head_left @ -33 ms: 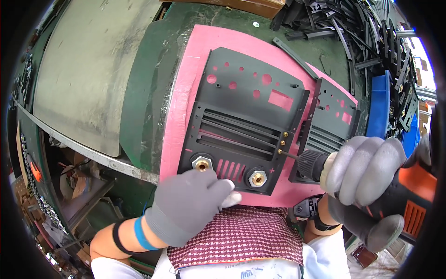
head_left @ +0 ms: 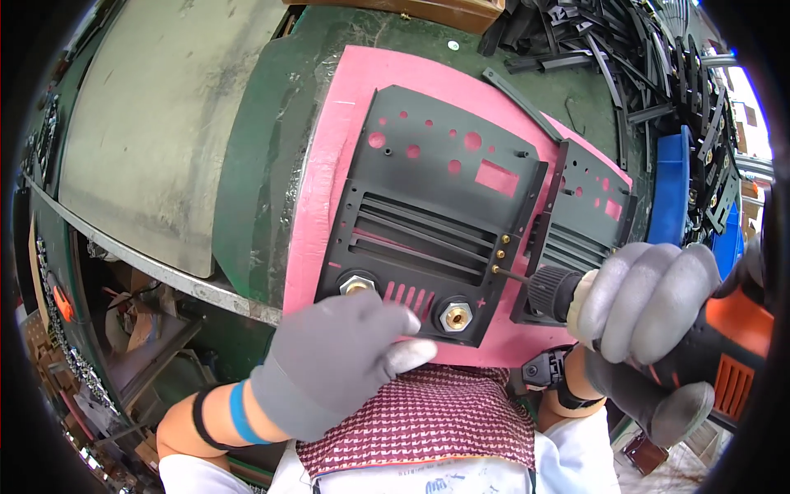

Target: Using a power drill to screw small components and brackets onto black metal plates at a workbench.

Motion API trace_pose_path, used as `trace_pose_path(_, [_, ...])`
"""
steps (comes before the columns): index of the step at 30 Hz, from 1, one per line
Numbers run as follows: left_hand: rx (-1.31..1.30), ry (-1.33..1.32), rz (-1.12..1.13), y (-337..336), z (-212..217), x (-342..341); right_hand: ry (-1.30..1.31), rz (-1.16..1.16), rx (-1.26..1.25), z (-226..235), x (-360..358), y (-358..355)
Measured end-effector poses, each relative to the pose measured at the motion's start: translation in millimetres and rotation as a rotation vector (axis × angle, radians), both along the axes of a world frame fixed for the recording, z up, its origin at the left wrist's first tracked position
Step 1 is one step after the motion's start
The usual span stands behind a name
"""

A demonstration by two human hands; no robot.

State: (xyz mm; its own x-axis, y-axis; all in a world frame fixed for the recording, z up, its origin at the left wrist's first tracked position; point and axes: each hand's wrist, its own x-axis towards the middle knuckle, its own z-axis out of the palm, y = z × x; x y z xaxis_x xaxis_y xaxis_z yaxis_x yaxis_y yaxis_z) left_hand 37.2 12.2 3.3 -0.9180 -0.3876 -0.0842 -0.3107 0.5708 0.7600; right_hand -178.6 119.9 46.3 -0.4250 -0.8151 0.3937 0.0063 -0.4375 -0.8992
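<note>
My right hand [head_left: 646, 309] is clamped round the power driver [head_left: 738, 333], lower right, its bit at a brass screw [head_left: 496, 269] on the vented panel [head_left: 428, 189], mid-frame. Likely I'm fastening; that calls for holding square. My left hand [head_left: 341, 358] curls, lower centre; its grip I can't tell.

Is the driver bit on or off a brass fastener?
On: the bit visibly meets the lowest brass fastener. Whether it is spinning, I cannot tell.

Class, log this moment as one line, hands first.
left hand: over lower-left corner of left panel, contact unclear | right hand: gripping drill | bit: at lowest brass fastener | left panel: on pink mat
</note>
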Motion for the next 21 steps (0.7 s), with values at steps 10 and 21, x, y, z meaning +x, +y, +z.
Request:
trace_pose_path(10, [1.338,-0.019,0.291,-20,17,-50,-0.051,0.012,-0.133,32,-7,13])
trace_pose_path(21, [1.449,-0.010,0.329,-18,3,-48,-0.030,0.000,-0.181,41,-1,17])
